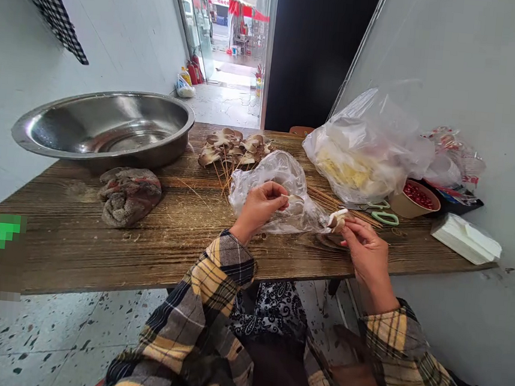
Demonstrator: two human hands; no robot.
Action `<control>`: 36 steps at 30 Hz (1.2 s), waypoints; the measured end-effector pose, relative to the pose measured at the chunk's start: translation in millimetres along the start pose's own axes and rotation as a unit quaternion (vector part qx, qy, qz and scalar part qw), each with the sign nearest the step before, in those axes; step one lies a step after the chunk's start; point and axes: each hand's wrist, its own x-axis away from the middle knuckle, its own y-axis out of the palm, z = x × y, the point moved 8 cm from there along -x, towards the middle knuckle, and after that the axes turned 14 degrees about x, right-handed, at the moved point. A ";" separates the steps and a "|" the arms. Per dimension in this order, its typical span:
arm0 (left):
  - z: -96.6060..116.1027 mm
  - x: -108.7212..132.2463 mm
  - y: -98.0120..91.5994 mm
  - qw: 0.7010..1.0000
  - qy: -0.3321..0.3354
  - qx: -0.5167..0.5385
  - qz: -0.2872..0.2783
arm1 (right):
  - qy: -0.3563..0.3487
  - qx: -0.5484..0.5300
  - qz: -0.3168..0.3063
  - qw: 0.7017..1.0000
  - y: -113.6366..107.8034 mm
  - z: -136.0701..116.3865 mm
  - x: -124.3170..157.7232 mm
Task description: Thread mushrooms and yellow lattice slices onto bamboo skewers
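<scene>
My right hand (367, 247) pinches a torn oyster mushroom (337, 220), pale with a brown edge, just above the table's front half. Over a clear plastic bag (277, 171), my left hand (260, 208) is closed, thumb against fingers, on a small pale piece of mushroom (296, 199). Its lower part blends with the bag behind it. Behind the bag lies a pile of skewered mushrooms (226, 139), brown-capped, with thin bamboo sticks (224, 175) pointing towards me. More bare skewers (326, 199) lie right of the bag, partly hidden by it.
A wide steel basin (135, 152) and a crumpled grey-brown cloth (128, 200) occupy the left of the wooden table (180, 252). To the right are a bag of yellow food (354, 168), green-handled scissors (385, 218), a tub of red pieces (412, 200) and tissues (467, 238).
</scene>
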 end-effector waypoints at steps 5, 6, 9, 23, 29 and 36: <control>-3.3 0.3 2.7 1.000 0.008 0.000 0.002 | -0.101 0.066 -0.047 0.992 7.1 -45.3 17.9; -4.1 0.4 2.8 1.000 0.006 -0.003 0.005 | -0.116 0.075 -0.066 0.988 13.5 -51.5 21.7; -6.0 0.7 4.5 1.000 0.000 -0.010 0.008 | -0.143 0.099 -0.088 0.981 29.4 -61.5 29.2; -8.1 1.5 8.9 0.998 0.016 -0.054 -0.005 | -0.145 0.114 -0.082 0.979 41.6 -56.6 26.4; -10.1 -0.4 8.6 0.996 0.026 -0.080 -0.009 | -0.139 0.112 -0.079 0.981 40.6 -54.8 24.7; -7.1 0.3 11.6 0.988 0.056 -0.141 -0.028 | -0.139 0.112 -0.076 0.981 41.8 -54.1 21.8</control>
